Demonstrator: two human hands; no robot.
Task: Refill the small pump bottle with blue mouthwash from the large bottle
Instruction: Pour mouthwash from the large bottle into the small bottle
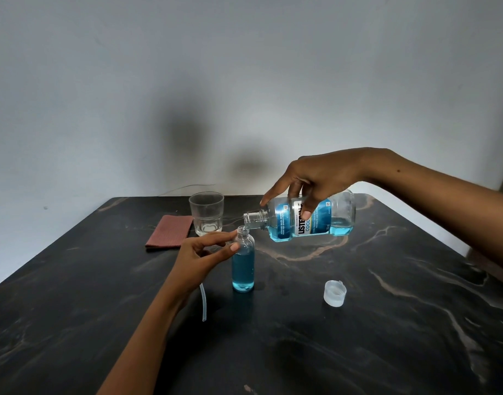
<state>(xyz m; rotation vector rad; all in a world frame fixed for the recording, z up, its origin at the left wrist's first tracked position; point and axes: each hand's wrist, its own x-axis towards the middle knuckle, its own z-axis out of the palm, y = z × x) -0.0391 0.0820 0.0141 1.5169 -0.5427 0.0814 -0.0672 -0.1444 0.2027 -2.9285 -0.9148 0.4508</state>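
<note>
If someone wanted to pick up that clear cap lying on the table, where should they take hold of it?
Probably by its round side wall, pinched from above with thumb and finger on opposite sides. The cap sits alone on the dark table with its open end facing up, and the space around it is free, so a straight-down approach looks easiest.

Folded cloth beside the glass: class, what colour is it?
Reddish-brown cloth, head view.

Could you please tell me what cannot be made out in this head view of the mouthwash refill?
- Pump head: the tube runs up behind the left hand, which hides its top.
- Large bottle: the right hand covers part of the label, and the small print is too small to read.
- Stream into the small bottle: too thin to confirm at the neck.
- Table: its near part is cut off by the frame edge.
</note>
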